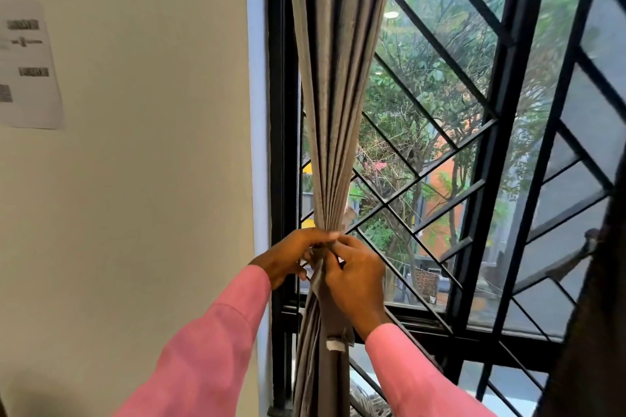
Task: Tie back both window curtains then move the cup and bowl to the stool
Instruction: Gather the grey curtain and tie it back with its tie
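At the window's left edge, the grey curtain [333, 118] hung gathered, left hand [291, 256] and right hand [354, 276] both pinching its tie-back strap [327, 305] at the waist, first tie-back seemingly underway; next, probably cinching it snug; cup, bowl, stool unseen.

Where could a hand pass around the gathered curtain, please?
Free: between the curtain and the window grille to its right. Crowded: at the cinch, where left hand and right hand meet.
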